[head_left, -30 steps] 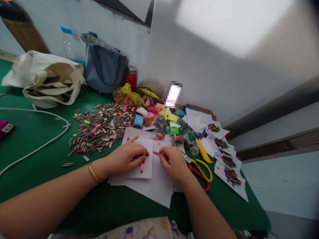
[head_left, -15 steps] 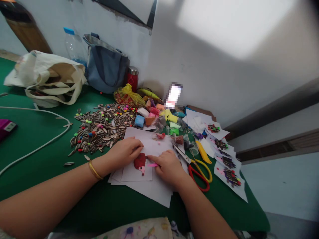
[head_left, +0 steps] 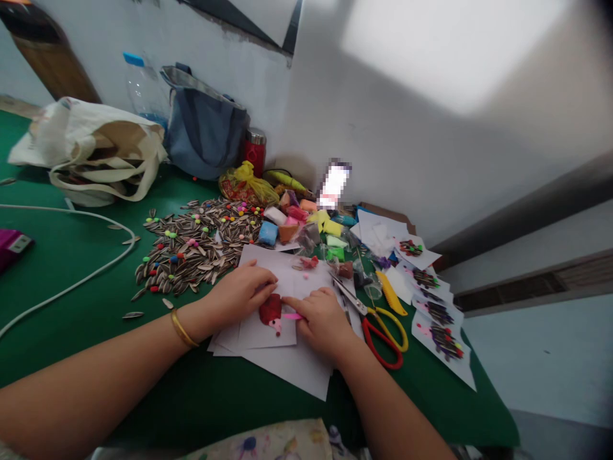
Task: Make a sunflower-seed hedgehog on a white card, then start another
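Note:
A small white card [head_left: 253, 335] lies on larger white sheets [head_left: 306, 367], bearing a flat dark-red clay shape [head_left: 271, 309] with a pink pointed face [head_left: 274, 324]. At the card's upper left rests my left hand [head_left: 249, 287], gold bangle on the wrist, its bent fingers loosely apart and holding nothing visible. My right hand [head_left: 320, 319] is closed on a pink clay tool [head_left: 292, 316] whose tip points left at the face. Its index finger reaches towards the red clay's right edge; contact is unclear.
Scissors [head_left: 373, 319] and a yellow cutter [head_left: 391, 292] lie right of my right hand. Sunflower seeds [head_left: 191, 249] with coloured bits spread at left. Clay packets [head_left: 287, 233] sit behind. Finished seed-covered cards [head_left: 445, 338] line the right side. Bags [head_left: 205, 128] stand at the back.
The card with the red clay shape has slid slightly to the right. My fingers have shifted only a little, and the pink tool remains in my right hand.

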`<state>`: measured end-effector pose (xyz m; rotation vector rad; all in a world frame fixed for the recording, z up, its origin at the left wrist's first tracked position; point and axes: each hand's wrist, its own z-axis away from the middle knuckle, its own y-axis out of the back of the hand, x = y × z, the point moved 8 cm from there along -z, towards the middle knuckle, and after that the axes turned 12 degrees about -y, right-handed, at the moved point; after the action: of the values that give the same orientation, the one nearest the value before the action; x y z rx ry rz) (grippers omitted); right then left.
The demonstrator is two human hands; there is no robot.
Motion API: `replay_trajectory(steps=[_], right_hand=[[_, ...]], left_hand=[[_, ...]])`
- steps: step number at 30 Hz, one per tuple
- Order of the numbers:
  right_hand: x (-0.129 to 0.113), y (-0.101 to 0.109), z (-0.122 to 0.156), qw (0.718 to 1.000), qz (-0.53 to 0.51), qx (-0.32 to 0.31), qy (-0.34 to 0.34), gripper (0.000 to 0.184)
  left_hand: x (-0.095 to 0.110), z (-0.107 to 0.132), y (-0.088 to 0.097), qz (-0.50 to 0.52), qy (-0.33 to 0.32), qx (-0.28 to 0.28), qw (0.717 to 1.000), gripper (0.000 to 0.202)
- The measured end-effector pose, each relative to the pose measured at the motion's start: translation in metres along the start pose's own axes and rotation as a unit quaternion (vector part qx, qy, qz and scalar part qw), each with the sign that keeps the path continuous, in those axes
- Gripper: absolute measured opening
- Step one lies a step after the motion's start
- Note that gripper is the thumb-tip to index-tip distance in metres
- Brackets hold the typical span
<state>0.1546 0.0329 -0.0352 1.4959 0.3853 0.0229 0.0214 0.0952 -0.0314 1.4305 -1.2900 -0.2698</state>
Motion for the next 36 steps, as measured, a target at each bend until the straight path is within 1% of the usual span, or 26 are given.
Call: replay_trajectory(steps=[2,4,6,8,11,13,15,18,21,25,27,29,31,32,33,34,36], right_hand=[[0.005,0.005,-0.001,0.999,-0.037,0.027,-0.023,0.051],[0.01,0.01,-0.001,0.994,-0.082,0.051,-0.047,0.049],[0.013,0.013,-0.002,0.988,-0.126,0.066,-0.06,0.044],[0.014,0.014,-0.003,0.984,-0.146,0.076,-0.074,0.038],[0.022,0.014,-0.004,0.983,-0.108,0.088,-0.12,0.028],[0.03,0.013,-0.004,0.983,-0.052,0.089,-0.149,0.024],[0.035,0.013,-0.003,0.984,0.001,0.089,-0.157,0.017],[0.038,0.017,0.0,0.983,0.036,0.106,-0.146,0.012],[0.037,0.023,0.002,0.982,0.029,0.131,-0.131,0.016],[0.028,0.03,0.001,0.981,-0.032,0.161,-0.107,0.021],[0.019,0.033,0.002,0.979,-0.078,0.174,-0.076,0.023],[0.009,0.034,0.003,0.975,-0.122,0.184,-0.04,0.024],[0.0,0.035,0.004,0.97,-0.154,0.188,-0.014,0.026],[-0.003,0.035,0.005,0.969,-0.164,0.186,-0.007,0.026],[-0.006,0.034,0.005,0.968,-0.171,0.182,-0.003,0.026],[-0.009,0.034,0.005,0.968,-0.176,0.178,0.001,0.025],[-0.013,0.034,0.005,0.968,-0.182,0.174,0.005,0.024]], left_hand=[[0.002,0.0,0.002,0.006,-0.011,0.007,1.0,0.016],[0.006,-0.001,0.005,0.006,-0.025,0.025,0.999,0.012],[0.01,-0.001,0.009,0.002,-0.041,0.045,0.998,0.009],[0.014,-0.002,0.011,-0.005,-0.052,0.056,0.997,0.006],[0.019,-0.002,0.013,-0.016,-0.068,0.06,0.996,0.007],[0.02,-0.002,0.015,-0.018,-0.074,0.067,0.995,0.01],[0.019,-0.001,0.018,-0.016,-0.068,0.08,0.994,0.014],[0.018,0.0,0.019,-0.009,-0.051,0.092,0.994,0.018],[0.015,0.001,0.019,0.015,-0.025,0.099,0.995,0.019],[0.01,0.002,0.016,0.069,0.024,0.109,0.991,0.021],[0.007,0.002,0.011,0.126,0.055,0.104,0.985,0.02],[0.004,0.003,-0.001,0.232,0.105,0.084,0.963,0.021],[0.005,0.006,-0.017,0.349,0.155,0.055,0.923,0.024],[0.007,0.007,-0.022,0.388,0.171,0.045,0.904,0.025],[0.009,0.007,-0.026,0.41,0.178,0.04,0.893,0.026],[0.011,0.007,-0.027,0.417,0.179,0.035,0.891,0.025],[0.015,0.006,-0.025,0.399,0.164,0.028,0.902,0.025]])
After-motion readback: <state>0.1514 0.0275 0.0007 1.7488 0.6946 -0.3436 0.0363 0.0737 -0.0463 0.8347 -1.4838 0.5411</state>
